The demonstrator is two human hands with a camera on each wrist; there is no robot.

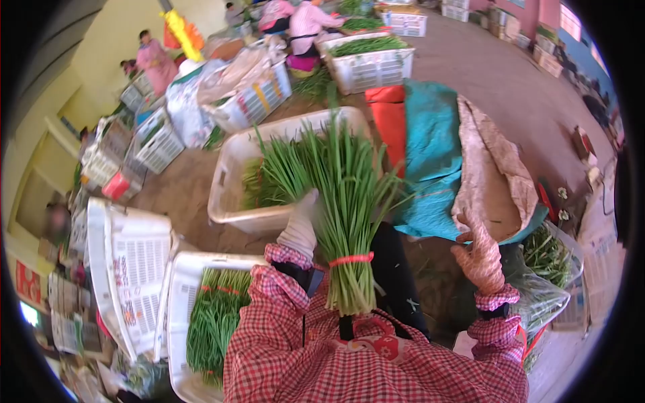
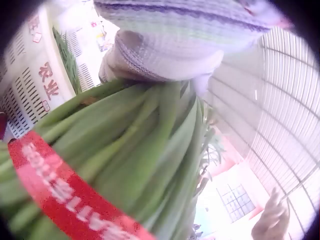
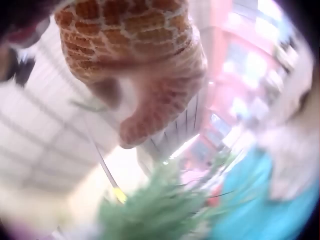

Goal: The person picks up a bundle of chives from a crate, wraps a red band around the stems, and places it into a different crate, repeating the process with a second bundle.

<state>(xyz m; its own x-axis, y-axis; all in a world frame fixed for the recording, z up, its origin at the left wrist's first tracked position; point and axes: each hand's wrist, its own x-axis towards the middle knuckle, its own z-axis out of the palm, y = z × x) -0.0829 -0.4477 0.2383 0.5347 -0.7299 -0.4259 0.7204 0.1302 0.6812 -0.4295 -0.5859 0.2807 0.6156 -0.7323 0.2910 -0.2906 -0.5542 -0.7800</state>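
My left hand (image 1: 299, 225), in a white knit glove, holds a large bunch of garlic chives (image 1: 346, 201) upright before my body. A red printed band (image 2: 75, 192) ties the bunch near its cut stem ends, which face me. In the left wrist view the gloved hand (image 2: 160, 55) wraps the leaves above the band, its fingertips partly hidden. Off to the right, my right hand (image 1: 480, 258) hovers with nothing in it, its fingers loosely bent. It wears a brown patterned glove (image 3: 135, 35). Beyond the bunch stands a white crate (image 1: 225, 181) with more loose chives.
At lower left, another white crate (image 1: 176, 316) holds tied bunches (image 1: 218, 322), beside an upright printed crate (image 1: 131, 269). A teal tarp (image 1: 433, 154) lies ahead on the right. A clear plastic bag of greens (image 1: 547, 258) stands by my right hand. People sit working among crates farther back.
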